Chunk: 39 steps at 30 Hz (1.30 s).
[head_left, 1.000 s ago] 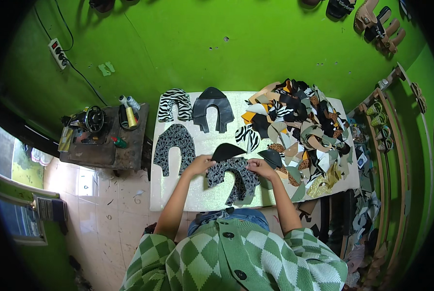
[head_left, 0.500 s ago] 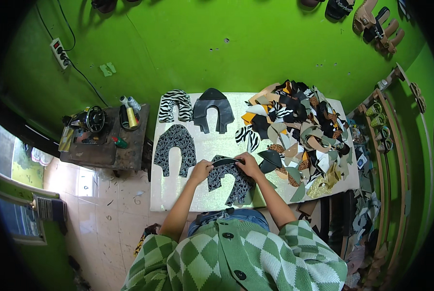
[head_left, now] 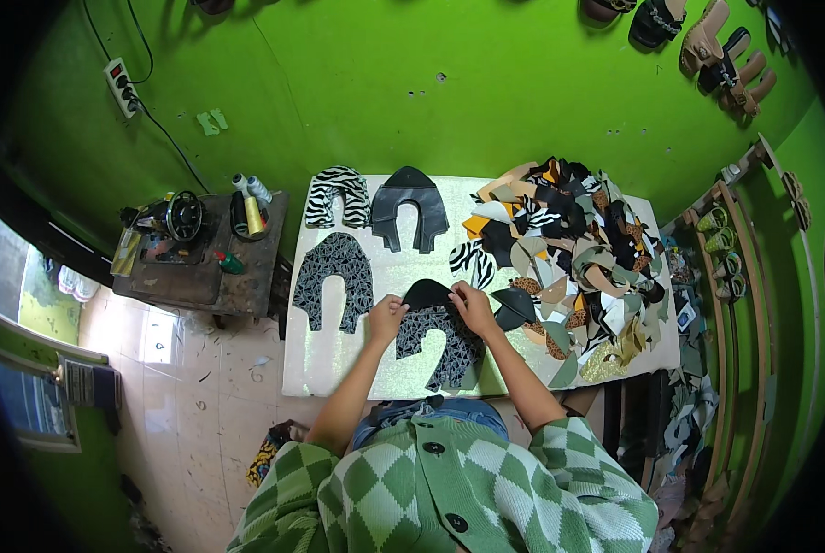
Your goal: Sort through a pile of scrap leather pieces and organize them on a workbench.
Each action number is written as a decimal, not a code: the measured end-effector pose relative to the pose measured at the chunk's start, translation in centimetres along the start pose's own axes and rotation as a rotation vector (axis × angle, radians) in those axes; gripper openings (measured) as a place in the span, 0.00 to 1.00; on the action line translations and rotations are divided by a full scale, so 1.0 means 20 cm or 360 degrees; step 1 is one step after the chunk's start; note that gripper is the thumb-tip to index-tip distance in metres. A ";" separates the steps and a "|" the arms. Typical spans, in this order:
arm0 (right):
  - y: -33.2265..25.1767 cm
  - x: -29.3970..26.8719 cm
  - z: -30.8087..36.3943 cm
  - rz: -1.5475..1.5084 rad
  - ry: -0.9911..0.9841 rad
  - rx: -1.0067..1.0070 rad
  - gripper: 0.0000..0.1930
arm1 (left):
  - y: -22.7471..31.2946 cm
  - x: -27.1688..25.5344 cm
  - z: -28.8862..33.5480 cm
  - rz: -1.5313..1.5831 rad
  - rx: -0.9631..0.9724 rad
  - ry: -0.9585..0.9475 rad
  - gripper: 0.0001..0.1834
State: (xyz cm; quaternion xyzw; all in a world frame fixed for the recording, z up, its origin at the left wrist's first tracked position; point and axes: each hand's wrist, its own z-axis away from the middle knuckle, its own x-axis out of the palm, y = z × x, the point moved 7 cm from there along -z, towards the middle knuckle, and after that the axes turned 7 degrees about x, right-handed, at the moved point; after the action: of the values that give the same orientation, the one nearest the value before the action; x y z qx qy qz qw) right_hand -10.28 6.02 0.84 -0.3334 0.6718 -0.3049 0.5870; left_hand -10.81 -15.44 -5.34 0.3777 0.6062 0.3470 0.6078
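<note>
Near the front of the table, my left hand (head_left: 387, 320) and my right hand (head_left: 473, 310) pinch the two lower corners of a black pointed cap-shaped piece (head_left: 425, 294). Its tip points away from me. Below it lies a U-shaped piece (head_left: 442, 332) with a black-and-grey line pattern, its far edge meeting or covered by the black piece. Just right of my right hand rest more black cap-shaped pieces (head_left: 514, 309). A larger patterned U-shaped piece (head_left: 336, 267) lies to the left. Farther back are a zebra-print one (head_left: 320, 205) and a black one (head_left: 398, 219).
A big heap of cut scraps (head_left: 583, 249) covers the table's right side. To the left, a sewing machine (head_left: 184, 217) and thread cones (head_left: 254, 217) stand on a wooden table (head_left: 246, 293). Sandals (head_left: 704, 41) hang on the green wall; a wooden rack (head_left: 727, 304) stands right.
The black piece was tilted up, seen as a narrow curved band; now it is turned flatter, its tip pointing away. Both hands keep hold of it. The view has shifted slightly.
</note>
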 end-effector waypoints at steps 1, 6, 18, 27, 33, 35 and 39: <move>-0.01 0.00 0.00 -0.0080 -0.0023 0.0058 0.06 | -0.01 -0.01 0.00 -0.0006 0.0035 0.0066 0.10; 0.19 0.05 0.05 -0.0013 -0.0210 0.0303 0.09 | -0.06 0.03 0.00 -0.0005 0.0016 -0.0091 0.10; 0.34 0.10 0.10 -0.0213 -0.0150 0.0447 0.09 | -0.08 0.07 0.07 -0.0217 -0.0010 -0.0010 0.10; 0.11 0.06 0.17 0.0303 0.0096 -0.0050 0.08 | 0.24 0.03 0.19 -0.0781 0.0558 0.0140 0.10; 0.04 0.21 0.37 0.0565 -0.0050 -0.0278 0.17 | 0.24 0.16 0.31 -0.1003 0.0829 0.0022 0.15; 0.03 0.23 0.41 0.0816 -0.0023 -0.0275 0.19 | 0.21 0.19 0.33 -0.1053 0.0762 -0.0088 0.19; 0.05 0.28 0.46 0.1103 -0.0097 -0.0172 0.24 | 0.28 0.21 0.37 -0.1251 0.0837 -0.0077 0.23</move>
State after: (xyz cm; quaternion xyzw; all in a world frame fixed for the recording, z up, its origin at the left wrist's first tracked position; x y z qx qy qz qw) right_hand -1.77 1.84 -4.33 -0.1252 0.7423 -0.0414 0.6569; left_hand -3.06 -9.30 -2.61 0.2687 0.7561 -0.0835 0.5908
